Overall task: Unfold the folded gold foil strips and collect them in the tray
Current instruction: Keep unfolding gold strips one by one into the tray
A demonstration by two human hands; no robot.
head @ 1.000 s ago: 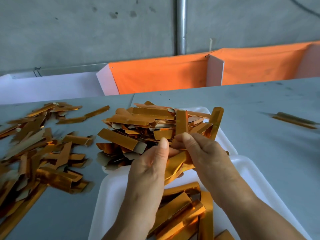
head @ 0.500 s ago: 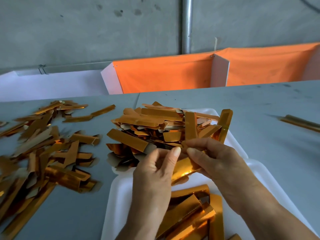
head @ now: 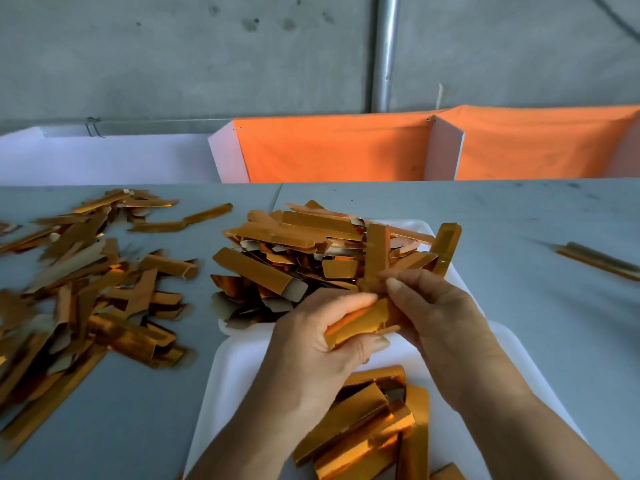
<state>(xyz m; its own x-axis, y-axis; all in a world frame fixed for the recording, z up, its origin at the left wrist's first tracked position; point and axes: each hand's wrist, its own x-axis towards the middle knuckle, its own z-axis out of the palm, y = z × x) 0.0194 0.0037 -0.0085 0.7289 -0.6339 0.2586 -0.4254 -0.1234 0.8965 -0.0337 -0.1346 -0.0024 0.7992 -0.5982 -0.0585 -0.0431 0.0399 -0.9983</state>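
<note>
Two hands: met above the far end of the near white tray [head: 235, 382], both on one gold foil strip [head: 360, 325]
Left hand [head: 311, 344]: fingers curled round the strip's lower end, thumb along its upper edge
Right hand [head: 436, 313]: thumb and fingertips pinched the strip's upper end
Strip: slanted between the two hands, up toward the right, clear of the tray floor
Near tray: held a loose stack of gold strips [head: 367, 431], just below the hands
Far tray [head: 420, 226]: piled high with a heap of strips [head: 311, 251], directly beyond the hands
Table [head: 519, 306]: grey, with a scatter of strips [head: 86, 289] well to the left of the hands, and a thin stick [head: 602, 261] far right
</note>
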